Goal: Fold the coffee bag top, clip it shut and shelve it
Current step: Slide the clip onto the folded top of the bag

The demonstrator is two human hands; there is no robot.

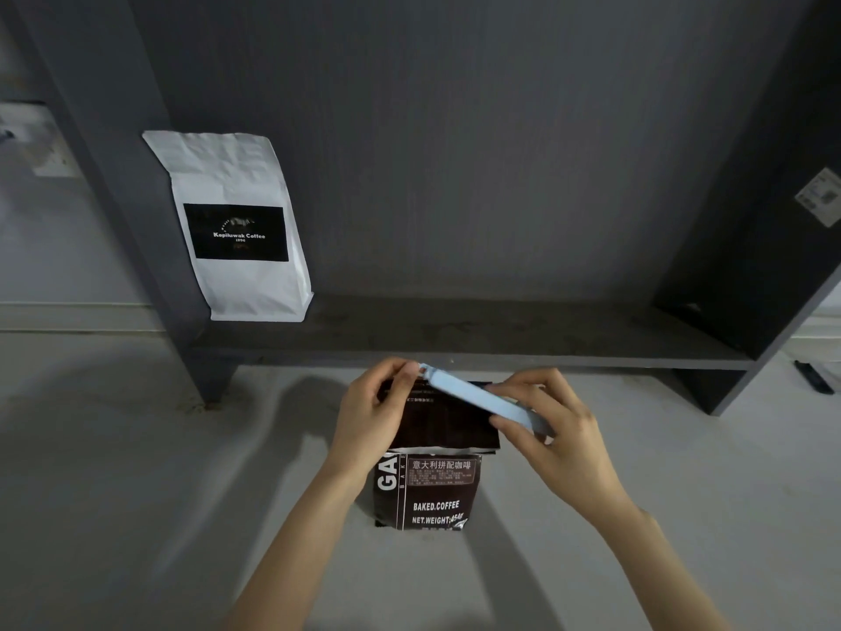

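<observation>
Near the shelf's front edge, I watch the left hand (368,416) pinch the folded top of the dark coffee bag (428,489) standing on the pale floor (136,494), while the right hand (553,430) grips a pale blue clip (478,396) laid slantwise across the fold; a white coffee bag (236,225) stands far left on the grey shelf (500,339).

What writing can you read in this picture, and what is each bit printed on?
"Kopiluwak Coffee", on the white bag on the shelf; the small line beneath is too blurred.
"GA" (cut off), "意大利拼配咖啡", "BAKED.COFFEE", "NET.WEIGHT:454g": dark coffee bag.
Fine print on that bag: too small.
Sticker on the right panel: unreadable.
</observation>
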